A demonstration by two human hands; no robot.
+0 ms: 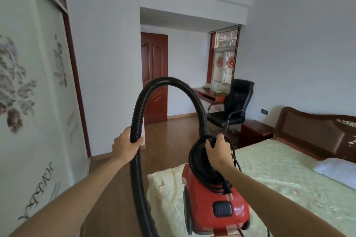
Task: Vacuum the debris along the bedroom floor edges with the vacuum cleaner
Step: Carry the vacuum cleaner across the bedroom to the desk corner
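The room is a bedroom with white walls and a brown wooden floor [173,140]. The red vacuum cleaner [212,198] is at about 5 o'clock in the view, over the foot corner of the bed [279,169]; I cannot tell if it rests on the cover or hangs above it. A black cord [200,163] is wound in loops around its upper part. The right hand [218,152] is on top of these loops, its grip closed around the cord and the top of the machine. The black ribbed hose [138,106] rises from the front of the machine, makes a high arch and comes down at 7 o'clock. There the left hand [125,148] holds it, its grip closed around the hose, and the rest of the hose hangs down out of the view.

Farther out, a wardrobe [28,102] with grey flower prints fills the 9 o'clock side. A red-brown door [154,75] stands near 12 o'clock. At 2 o'clock there is a window [223,59], below it a tabletop [208,95] and a black chair [233,106]. The dark headboard [312,132] and a white pillow [339,169] are at 4 o'clock.
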